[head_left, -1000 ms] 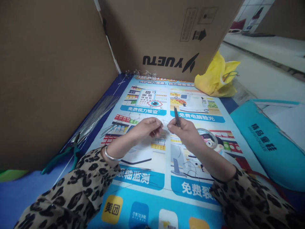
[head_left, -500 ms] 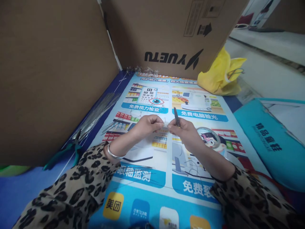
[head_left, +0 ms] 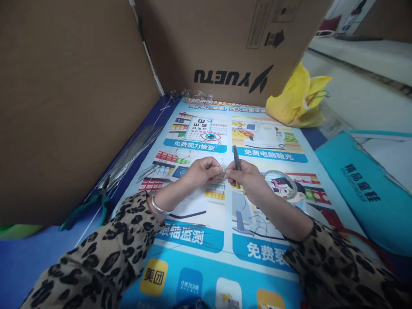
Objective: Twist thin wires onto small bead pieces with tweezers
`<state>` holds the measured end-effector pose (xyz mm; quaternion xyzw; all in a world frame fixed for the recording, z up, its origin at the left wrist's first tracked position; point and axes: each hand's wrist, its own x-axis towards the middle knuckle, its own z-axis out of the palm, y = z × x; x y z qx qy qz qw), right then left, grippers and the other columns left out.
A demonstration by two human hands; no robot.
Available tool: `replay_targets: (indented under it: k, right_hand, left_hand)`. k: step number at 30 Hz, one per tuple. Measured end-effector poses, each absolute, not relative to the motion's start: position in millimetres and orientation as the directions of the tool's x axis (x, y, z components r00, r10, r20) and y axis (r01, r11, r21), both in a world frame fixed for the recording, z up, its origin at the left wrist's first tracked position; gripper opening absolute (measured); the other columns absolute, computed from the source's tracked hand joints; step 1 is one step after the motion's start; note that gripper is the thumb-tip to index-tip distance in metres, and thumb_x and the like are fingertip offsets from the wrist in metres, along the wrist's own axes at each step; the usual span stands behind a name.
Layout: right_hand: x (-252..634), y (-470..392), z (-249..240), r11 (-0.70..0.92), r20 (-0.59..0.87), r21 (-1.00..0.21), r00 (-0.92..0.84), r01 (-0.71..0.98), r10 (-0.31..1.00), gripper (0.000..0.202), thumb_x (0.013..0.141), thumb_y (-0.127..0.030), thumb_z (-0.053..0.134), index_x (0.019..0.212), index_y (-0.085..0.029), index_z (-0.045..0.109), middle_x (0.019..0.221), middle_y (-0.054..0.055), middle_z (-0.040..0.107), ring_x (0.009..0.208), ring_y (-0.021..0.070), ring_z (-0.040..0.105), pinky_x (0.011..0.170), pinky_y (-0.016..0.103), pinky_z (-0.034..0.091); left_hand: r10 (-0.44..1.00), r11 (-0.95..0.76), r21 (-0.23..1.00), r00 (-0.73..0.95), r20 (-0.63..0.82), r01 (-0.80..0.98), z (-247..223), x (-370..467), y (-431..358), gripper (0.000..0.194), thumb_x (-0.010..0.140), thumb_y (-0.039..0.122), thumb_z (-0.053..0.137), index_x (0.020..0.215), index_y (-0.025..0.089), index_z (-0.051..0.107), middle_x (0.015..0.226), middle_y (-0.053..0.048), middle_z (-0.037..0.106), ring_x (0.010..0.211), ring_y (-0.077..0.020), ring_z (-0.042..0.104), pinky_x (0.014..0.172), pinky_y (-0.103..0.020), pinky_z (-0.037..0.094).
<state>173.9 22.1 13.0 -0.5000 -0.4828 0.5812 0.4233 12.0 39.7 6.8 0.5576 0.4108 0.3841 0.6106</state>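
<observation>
My left hand (head_left: 203,172) is closed, pinching one end of a small piece of thin wire (head_left: 222,170) over the middle of the printed poster (head_left: 227,206). Opposite it, my right hand (head_left: 248,178) pinches the wire's other side between thumb and finger. That same hand also keeps hold of pliers (head_left: 237,157), whose dark jaws point up and away while a bit of yellow handle shows below. The wire's exact shape is too fine to make out. To the right of my right hand lies a roll of clear tape (head_left: 293,189).
Teal-handled pliers (head_left: 103,201) and a bundle of straight wires (head_left: 130,156) lie at left. Cardboard panels (head_left: 180,47) stand at the left and back, with small wire pieces (head_left: 193,95) at their foot. A yellow bag (head_left: 289,103) and a teal box (head_left: 360,184) are at right.
Both hands stay almost in place with the wire between them. The right hand has turned slightly, and more of the pliers' yellow handle shows below it.
</observation>
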Motion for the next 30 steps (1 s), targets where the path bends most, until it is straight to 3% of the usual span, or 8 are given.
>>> replay_targets:
  k: [8,12,16,18,21,25,30]
  right_hand:
    - [173.4,23.7,10.6,-0.174,-0.173,-0.985,-0.138,0.0,0.975,0.02,0.063,-0.029,0.065,0.069,-0.019,0.049,0.055,-0.005,0.054,0.048,0.0083,0.047,0.048,0.023,0.035]
    - [177.6,27.6,11.5,-0.18,-0.185,-0.983,-0.191,0.043,0.964,0.018,0.063,-0.028,0.065,0.069,-0.018,0.051,0.053,-0.004,0.053,0.048,0.0086,0.047,0.048,0.024,0.035]
    - [190.6,34.3,23.9,-0.049,-0.076,-0.986,-0.168,0.16,0.983,0.012,0.065,-0.026,0.063,0.069,-0.017,0.056,0.055,-0.003,0.052,0.053,0.0087,0.046,0.052,0.024,0.036]
    - [199.0,37.1,34.7,0.008,-0.009,-0.99,-0.12,0.144,0.993,0.011,0.066,-0.025,0.062,0.069,-0.016,0.056,0.058,-0.003,0.053,0.054,0.0084,0.046,0.054,0.023,0.037]
    - [210.8,38.6,52.2,0.079,0.065,-0.986,-0.099,0.147,0.993,0.008,0.068,-0.021,0.061,0.069,-0.016,0.055,0.059,-0.003,0.052,0.055,0.0082,0.046,0.054,0.023,0.036]
    - [222.9,35.8,71.6,0.205,0.17,-0.924,-0.133,0.323,0.976,0.005,0.071,-0.02,0.061,0.07,-0.016,0.058,0.062,-0.003,0.052,0.06,0.0087,0.046,0.057,0.023,0.035]
    - [234.3,27.1,93.3,0.378,0.34,-0.825,-0.166,0.419,0.926,0.005,0.074,-0.02,0.06,0.071,-0.017,0.059,0.067,-0.003,0.052,0.066,0.0093,0.048,0.062,0.023,0.037]
  left_hand:
    - [0.916,0.104,0.994,0.394,-0.083,-0.032,1.5,14.8,38.3,0.025,0.07,0.034,0.065,0.068,0.015,0.049,0.06,0.004,0.052,0.051,-0.0061,0.046,0.053,-0.021,0.038]
    - [0.914,0.024,0.992,0.399,-0.07,0.12,5.1,10.2,40.4,0.021,0.075,0.032,0.06,0.07,0.015,0.049,0.054,0.005,0.05,0.047,-0.0058,0.043,0.048,-0.019,0.032]
    - [0.859,-0.017,0.945,0.488,-0.154,0.328,15.4,3.5,43.3,0.014,0.076,0.029,0.056,0.073,0.017,0.049,0.053,0.005,0.052,0.045,-0.0064,0.042,0.047,-0.019,0.031]
    - [0.852,-0.119,0.849,0.492,-0.179,0.515,19.4,1.3,44.4,0.009,0.075,0.026,0.055,0.072,0.017,0.052,0.054,0.004,0.054,0.046,-0.0072,0.043,0.049,-0.02,0.031]
    - [0.851,-0.303,0.598,0.494,-0.181,0.742,21.6,0.4,44.9,0.011,0.075,0.026,0.051,0.076,0.018,0.06,0.063,0.001,0.059,0.056,-0.012,0.051,0.055,-0.024,0.035]
    - [0.792,-0.508,0.385,0.594,-0.144,0.771,18.7,1.9,42.9,0.018,0.078,0.026,0.046,0.081,0.019,0.062,0.081,-0.004,0.062,0.074,-0.0179,0.056,0.066,-0.028,0.038]
    - [0.782,-0.562,0.286,0.612,-0.123,0.776,16.2,1.8,40.1,0.021,0.083,0.025,0.039,0.084,0.02,0.059,0.085,-0.004,0.059,0.077,-0.0189,0.056,0.068,-0.029,0.039]
